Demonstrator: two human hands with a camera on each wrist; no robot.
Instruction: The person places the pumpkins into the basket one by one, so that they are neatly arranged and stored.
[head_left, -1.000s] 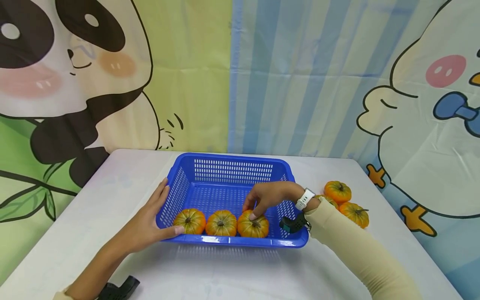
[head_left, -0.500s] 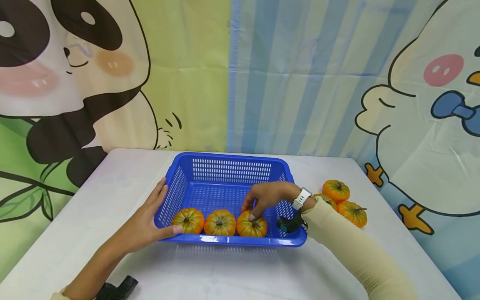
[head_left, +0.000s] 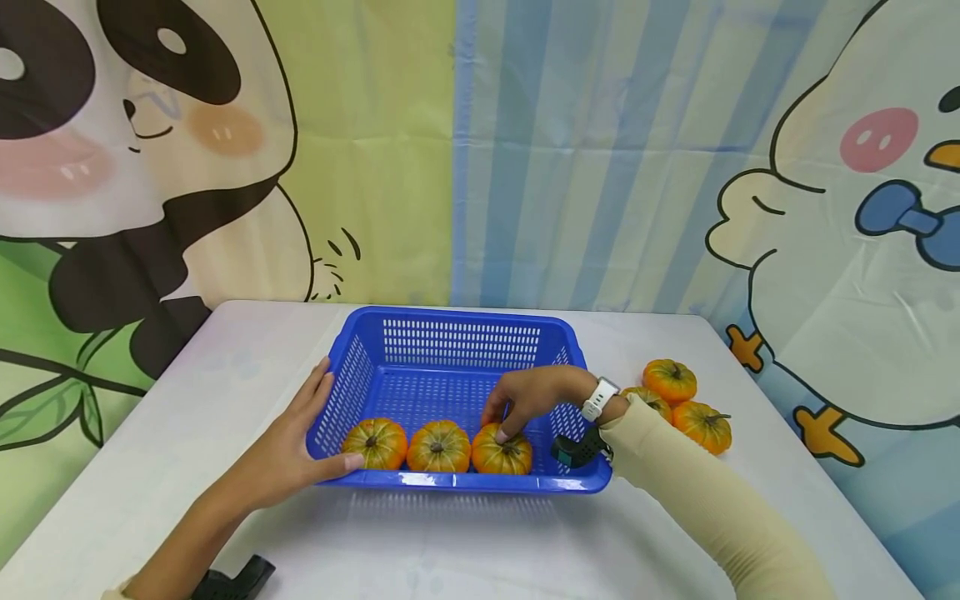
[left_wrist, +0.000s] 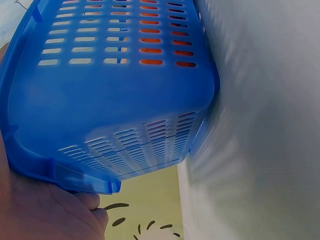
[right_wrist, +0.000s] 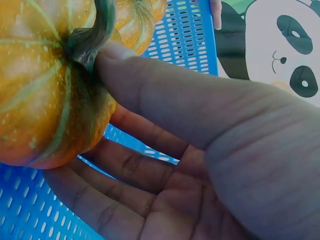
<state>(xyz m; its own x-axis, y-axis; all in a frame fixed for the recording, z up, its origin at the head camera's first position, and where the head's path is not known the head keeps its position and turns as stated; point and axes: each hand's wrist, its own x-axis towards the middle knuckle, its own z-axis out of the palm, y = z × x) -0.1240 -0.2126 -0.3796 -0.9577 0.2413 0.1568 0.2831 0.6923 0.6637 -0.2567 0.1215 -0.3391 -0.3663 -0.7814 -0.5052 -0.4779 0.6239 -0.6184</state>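
Note:
In the head view a blue plastic basket (head_left: pixel 465 482) with slotted walls stands on a white table. Three small orange-green pumpkins line its front wall inside: a left one (head_left: pixel 375 443), a middle one (head_left: pixel 438 450) and a right one (head_left: pixel 504 458). My left hand (head_left: pixel 288 442) holds the basket's left front corner, thumb over the rim and fingers along the left side. My right hand (head_left: pixel 528 400) grips the right pumpkin. The right wrist view shows its thumb (right_wrist: pixel 150 90) against the curved stem and the fingers at the pumpkin's side.
Outside the basket, to its right, three more pumpkins lie together on the white table (head_left: pixel 300 550): a rear one (head_left: pixel 670 382), a front one (head_left: pixel 702 428) and one (head_left: pixel 649 402) partly hidden by the right arm. A cartoon-printed curtain (head_left: pixel 555 167) hangs behind the table.

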